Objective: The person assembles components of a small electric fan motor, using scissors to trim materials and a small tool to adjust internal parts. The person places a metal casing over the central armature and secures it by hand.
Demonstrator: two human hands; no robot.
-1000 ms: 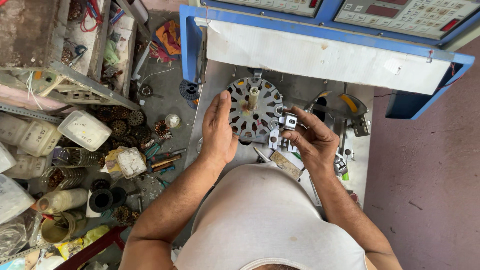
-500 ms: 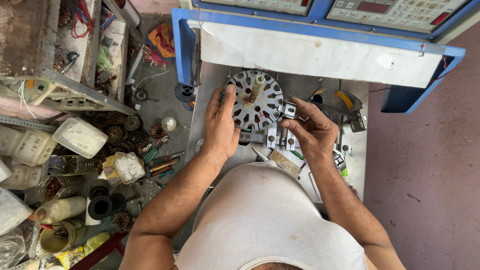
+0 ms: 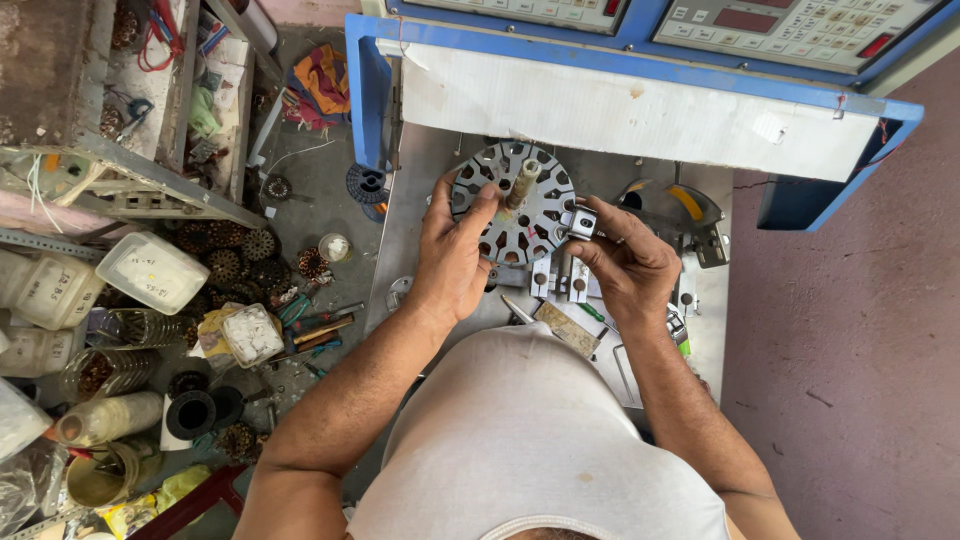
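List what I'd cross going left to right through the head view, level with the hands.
White plastic tub → small round cap on the floor → left hand → slotted round metal disc → right hand → bare purplish floor.

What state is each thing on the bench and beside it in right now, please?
Slotted metal disc: flat on the grey bench, spindle through its centre.
Left hand: fingers on the disc's left rim.
Right hand: pinching a small metal clamp at the disc's right edge.
White plastic tub: lid on, lying tilted.
Small round jar: upright on the floor.
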